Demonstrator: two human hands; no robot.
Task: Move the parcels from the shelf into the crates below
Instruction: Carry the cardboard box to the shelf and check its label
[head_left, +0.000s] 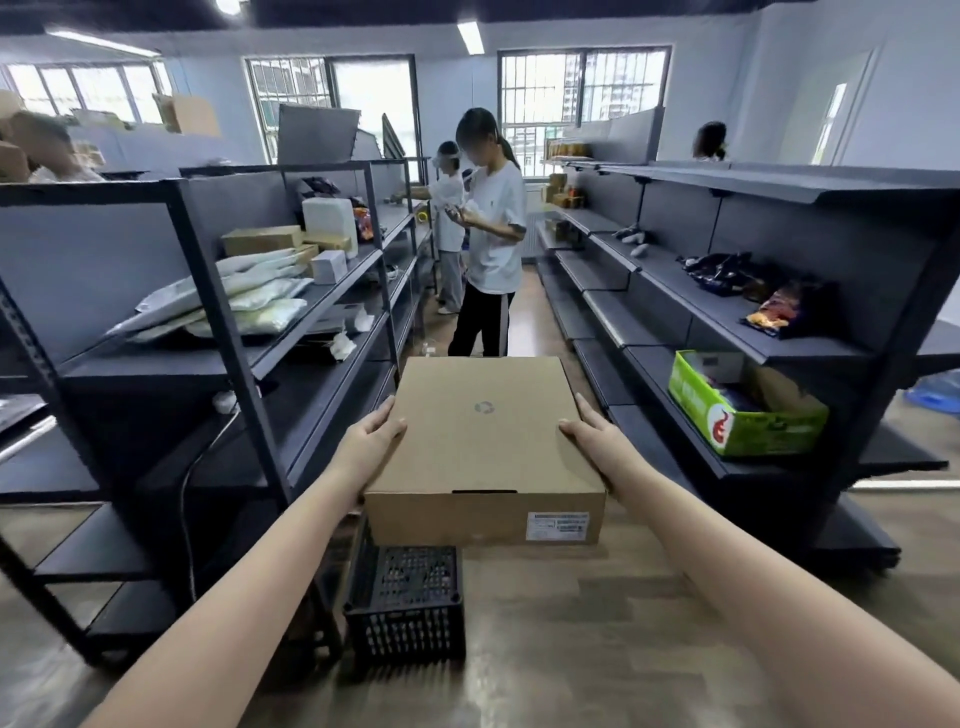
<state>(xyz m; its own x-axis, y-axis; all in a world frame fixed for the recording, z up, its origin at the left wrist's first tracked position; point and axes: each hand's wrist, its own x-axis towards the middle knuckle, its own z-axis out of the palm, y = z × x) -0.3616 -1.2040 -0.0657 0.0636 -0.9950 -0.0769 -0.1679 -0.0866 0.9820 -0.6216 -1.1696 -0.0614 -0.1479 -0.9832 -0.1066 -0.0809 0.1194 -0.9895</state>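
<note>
A: Where is the camera?
B: On the person's head. It looks forward and down, along the aisle (530, 322).
A: What is close?
B: The left hand (369, 441) at 8 o'clock, the right hand (597, 441) at 4, and the cardboard box (485, 431) between them. The black crate (405, 603) is at 6. The left rack (218, 291) stands at 9, the right rack (670, 283) at 3. It is the only view.

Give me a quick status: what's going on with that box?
Left hand, right hand gripping cardboard box by its sides. Box in the air over black crate. Nothing seen between.
</note>
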